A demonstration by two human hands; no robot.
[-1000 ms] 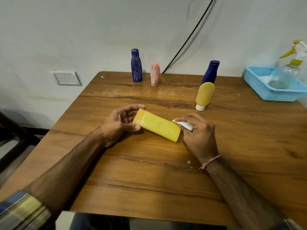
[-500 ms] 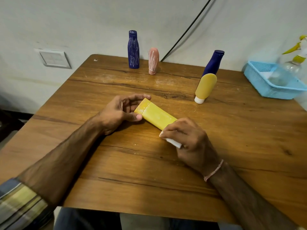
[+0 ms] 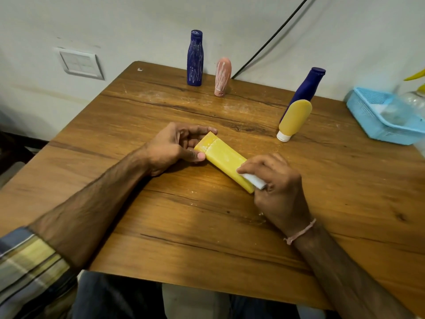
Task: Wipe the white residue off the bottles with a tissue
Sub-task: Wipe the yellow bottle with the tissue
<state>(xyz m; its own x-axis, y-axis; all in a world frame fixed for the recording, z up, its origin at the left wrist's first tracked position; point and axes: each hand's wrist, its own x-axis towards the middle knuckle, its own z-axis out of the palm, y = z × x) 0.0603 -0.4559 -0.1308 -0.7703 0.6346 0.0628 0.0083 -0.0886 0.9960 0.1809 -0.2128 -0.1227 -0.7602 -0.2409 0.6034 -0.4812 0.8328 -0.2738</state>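
Watching through the head camera, I see the left hand [image 3: 177,146] pinch the cap end of a yellow tube [image 3: 224,158] between thumb and curled fingers, evidently to stop it sliding under the rubbing. The right hand [image 3: 279,189] is curled round a folded white tissue [image 3: 254,180] and presses it on the tube's other end. The tube lies flat at the middle of the wooden table [image 3: 184,226], angled between the two hands. Laid down like this, it offers the tissue one broad face to work along. Faint pale smears show on that face, so I judge this tube not quite finished.

At the far edge stand a streaked bottle [image 3: 195,58] and, just beside it, a pink bottle [image 3: 222,77], both laced with white lines and apparently waiting their turn. Well apart to the right, a plain blue bottle [image 3: 305,90] stands just behind a yellow bottle [image 3: 294,118] resting on its white cap. I make out no residue on either, which suggests they are done, though their far sides are hidden.

A light blue basket [image 3: 377,120] is cut off at the frame's right edge, and the clear spray bottle [image 3: 411,100] in it is too blurred to read. The tube's underside and the part of the tissue inside the fist are out of sight.
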